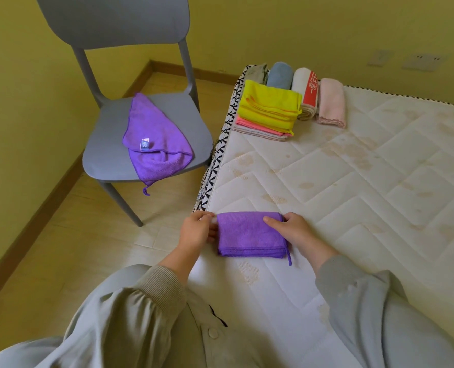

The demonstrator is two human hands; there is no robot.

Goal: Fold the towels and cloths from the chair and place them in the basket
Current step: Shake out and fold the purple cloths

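Chair (106,144): grey, far left on the floor; the top of its back is cut off by the frame.
Loose cloth (154,139): purple, unfolded on the seat, one corner and its loop hanging over the near edge.
Left hand (198,231): fingers curled against the folded cloth's left edge; the tips are hidden, so whether they pinch it cannot be told.
Folded cloth (247,235): purple, a neat rectangle on the mattress's near left edge, between the hands.
Stack (269,107): yellow on coral on beige, at the far left corner; the lower layers are mostly covered.
Right hand (293,231): holds the folded cloth's right edge, thumb on top, fingers curled at the far corner.
Rolls (307,94): grey-green, blue, white-and-red and pink, just beyond and right of the stack; the grey-green one is largely hidden.
Mattress (366,181): white, quilted, stained; runs off right.
Sockets (422,61): on the far wall, blurred.
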